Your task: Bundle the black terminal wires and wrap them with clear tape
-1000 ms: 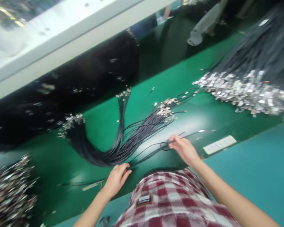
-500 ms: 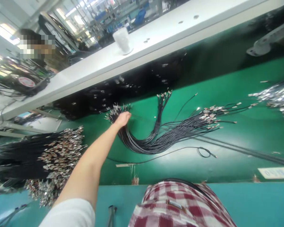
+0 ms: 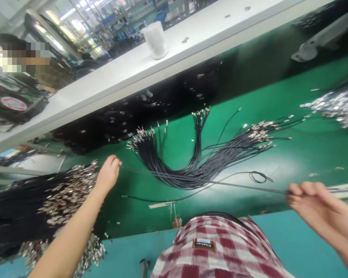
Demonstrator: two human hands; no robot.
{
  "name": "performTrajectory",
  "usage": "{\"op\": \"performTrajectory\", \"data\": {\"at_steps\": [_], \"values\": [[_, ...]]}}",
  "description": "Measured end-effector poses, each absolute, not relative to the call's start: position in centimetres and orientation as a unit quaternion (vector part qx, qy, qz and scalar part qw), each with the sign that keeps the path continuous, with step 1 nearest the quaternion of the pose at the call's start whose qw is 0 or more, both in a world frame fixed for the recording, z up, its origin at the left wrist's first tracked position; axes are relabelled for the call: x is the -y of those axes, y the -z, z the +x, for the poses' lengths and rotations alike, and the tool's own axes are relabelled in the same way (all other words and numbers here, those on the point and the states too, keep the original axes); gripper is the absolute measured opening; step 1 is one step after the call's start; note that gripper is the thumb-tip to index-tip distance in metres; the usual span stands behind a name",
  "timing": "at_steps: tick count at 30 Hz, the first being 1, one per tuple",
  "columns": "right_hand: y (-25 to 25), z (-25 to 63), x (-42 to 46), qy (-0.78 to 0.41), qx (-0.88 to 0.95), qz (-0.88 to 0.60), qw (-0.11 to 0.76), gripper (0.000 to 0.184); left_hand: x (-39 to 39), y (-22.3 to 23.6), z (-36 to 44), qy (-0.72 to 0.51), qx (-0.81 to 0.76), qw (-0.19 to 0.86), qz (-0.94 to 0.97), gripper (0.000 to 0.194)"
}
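Note:
A thin black cable (image 3: pixel 208 181) is stretched across the green belt between my two hands. My left hand (image 3: pixel 108 174) pinches one end at the left, above a heap of metal-tipped cables (image 3: pixel 58 200). My right hand (image 3: pixel 313 202) is closed on the other end at the right, near the belt's front edge. Behind the stretched cable lies a curved bundle of black cables (image 3: pixel 188 170) with metal terminals at both ends. A single looped cable (image 3: pixel 256 177) lies next to it.
A white shelf (image 3: pixel 110 83) with a white cup (image 3: pixel 156 38) runs along the back. More terminal-tipped cables (image 3: pixel 336 106) lie at the far right. A dark mass of cables (image 3: pixel 118 116) fills the space under the shelf. A person sits behind the shelf at the far left.
My left hand has drawn back from the bundle's terminals toward the left with a cable end. My right hand has come into view at the right, pulling the cable taut.

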State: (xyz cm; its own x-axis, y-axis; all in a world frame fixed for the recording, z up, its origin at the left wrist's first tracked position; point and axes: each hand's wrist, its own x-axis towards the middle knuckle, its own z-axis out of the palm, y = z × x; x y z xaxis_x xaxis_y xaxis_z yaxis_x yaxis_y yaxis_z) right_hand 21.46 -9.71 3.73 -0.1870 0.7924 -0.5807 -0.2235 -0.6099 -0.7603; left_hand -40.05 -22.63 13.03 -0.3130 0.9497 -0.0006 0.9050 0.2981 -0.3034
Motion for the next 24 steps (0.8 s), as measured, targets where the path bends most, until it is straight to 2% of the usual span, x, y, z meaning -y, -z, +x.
{"op": "performTrajectory", "data": {"at_steps": [1,3,5,7,9,15,17,19,20,24], "values": [[-3.3,20.3,10.1,-0.744,0.240,-0.525,0.337,0.047,23.7,-10.9,-39.7,-0.195,0.805,0.040,-0.558,0.023],[-1.8,18.1,11.0,-0.781,0.218,-0.519,0.270,0.055,24.8,-7.1,-37.9,-0.244,0.799,-0.013,-0.550,0.025],[-0.1,16.4,11.8,-0.792,0.220,-0.528,0.215,0.058,24.3,-4.3,-35.4,-0.235,0.766,-0.033,-0.598,0.050],[1.2,15.4,12.3,-0.792,0.213,-0.535,0.203,0.057,22.1,-2.5,-32.9,-0.209,0.693,-0.045,-0.688,0.073],[1.9,14.9,12.3,-0.792,0.200,-0.536,0.211,0.054,18.7,-1.4,-31.8,-0.205,0.609,-0.060,-0.764,0.079],[1.6,14.2,11.2,-0.787,0.198,-0.538,0.227,0.050,9.9,-0.8,-36.5,-0.349,0.523,-0.090,-0.772,0.073],[1.4,14.1,11.2,-0.787,0.193,-0.540,0.227,0.051,9.4,-1.5,-38.2,-0.359,0.524,-0.082,-0.768,0.056],[1.4,14.1,11.3,-0.789,0.181,-0.543,0.222,0.052,10.6,-2.5,-39.2,-0.327,0.555,-0.059,-0.763,0.032],[1.5,14.2,11.3,-0.791,0.174,-0.544,0.220,0.051,11.8,-2.9,-39.3,-0.303,0.585,-0.037,-0.751,0.026],[2.1,14.0,11.7,-0.796,0.156,-0.542,0.220,0.048,17.7,-3.1,-37.7,-0.256,0.752,0.064,-0.604,0.038]]}}
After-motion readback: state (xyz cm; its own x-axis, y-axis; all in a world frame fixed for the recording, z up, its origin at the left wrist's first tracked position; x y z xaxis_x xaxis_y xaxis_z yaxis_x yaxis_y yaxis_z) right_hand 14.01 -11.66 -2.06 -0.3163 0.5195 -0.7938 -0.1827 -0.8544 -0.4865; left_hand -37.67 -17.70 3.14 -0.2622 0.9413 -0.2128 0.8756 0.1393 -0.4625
